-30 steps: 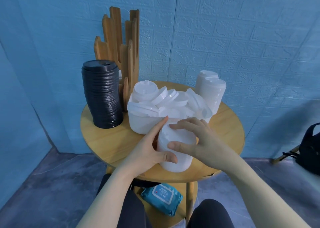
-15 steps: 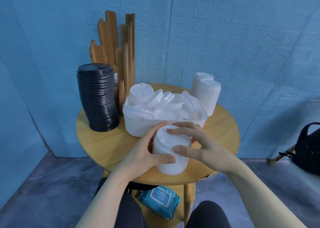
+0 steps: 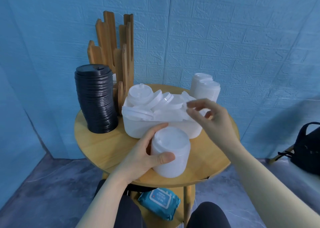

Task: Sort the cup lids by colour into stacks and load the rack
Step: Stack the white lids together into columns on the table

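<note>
My left hand grips a short stack of white lids standing at the front of the round wooden table. My right hand hovers over the right end of a white tub heaped with loose white lids, fingers loosely spread and holding nothing. A tall stack of black lids stands at the table's left. The wooden rack rises behind it. More stacks of white lids stand at the back right.
A blue pack of wipes lies on the lower shelf under the table. A dark bag sits at the right on the floor. Blue walls close in behind and to the left.
My right hand has lifted off the white stack and moved up and right over the tub. My left hand keeps its hold on the stack.
</note>
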{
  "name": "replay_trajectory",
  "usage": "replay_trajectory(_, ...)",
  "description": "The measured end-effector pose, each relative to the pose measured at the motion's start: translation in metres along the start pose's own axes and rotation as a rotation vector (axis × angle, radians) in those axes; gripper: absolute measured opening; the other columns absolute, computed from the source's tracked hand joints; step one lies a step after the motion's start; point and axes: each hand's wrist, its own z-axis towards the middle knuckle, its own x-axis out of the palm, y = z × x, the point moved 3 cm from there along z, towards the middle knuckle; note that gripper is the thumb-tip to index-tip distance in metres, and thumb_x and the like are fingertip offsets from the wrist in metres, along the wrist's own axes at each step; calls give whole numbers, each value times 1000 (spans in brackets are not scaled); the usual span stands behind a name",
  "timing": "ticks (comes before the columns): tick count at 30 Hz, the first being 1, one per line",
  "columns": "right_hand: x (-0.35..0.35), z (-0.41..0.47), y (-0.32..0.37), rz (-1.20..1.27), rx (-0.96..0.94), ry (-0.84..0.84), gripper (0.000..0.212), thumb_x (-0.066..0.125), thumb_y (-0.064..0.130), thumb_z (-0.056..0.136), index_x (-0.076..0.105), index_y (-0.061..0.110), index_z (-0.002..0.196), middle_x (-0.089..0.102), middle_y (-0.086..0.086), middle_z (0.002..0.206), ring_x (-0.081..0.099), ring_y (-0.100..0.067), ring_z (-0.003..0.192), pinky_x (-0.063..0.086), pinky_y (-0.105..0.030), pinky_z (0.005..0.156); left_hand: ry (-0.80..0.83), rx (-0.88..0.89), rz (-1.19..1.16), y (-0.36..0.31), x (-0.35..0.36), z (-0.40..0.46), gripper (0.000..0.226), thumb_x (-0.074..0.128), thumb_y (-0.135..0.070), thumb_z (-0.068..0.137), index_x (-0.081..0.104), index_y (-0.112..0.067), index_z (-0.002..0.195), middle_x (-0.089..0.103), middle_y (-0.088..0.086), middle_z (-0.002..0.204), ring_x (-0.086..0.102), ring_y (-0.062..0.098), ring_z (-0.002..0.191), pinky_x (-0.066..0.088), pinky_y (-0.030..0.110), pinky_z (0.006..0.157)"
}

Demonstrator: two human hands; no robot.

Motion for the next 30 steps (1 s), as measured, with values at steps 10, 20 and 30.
replay_trajectory(10,14,64,-45,-670,113,81,48,65,25,89,52,35,134,65,3,110,49,-21,111,22,-33,87,6,-10,26,-2,0,-1,93,82,-75,50,45,-54,132,55,-33,129,51,-7,123,46,17,98)
replay_trajectory(20,1,53,-30,-50,66,-114,34,61,-2,88,67,18,115,57,5,76,52,-6,70,40,-18,78,5,1,45,-1,0,0,89,81,-76,50,45,-60,129,54,-32,130,50,-4,125,45,28,106)
replay_trajectory(30,0,2,-8,844,426,28,36,51,-4,91,65,19,115,56,-5,85,56,-15,76,53,-27,76,5,29,17,-3,1,-1,106,83,-72,52,29,-60,142,46,-37,140,42,-10,132,39,14,106)
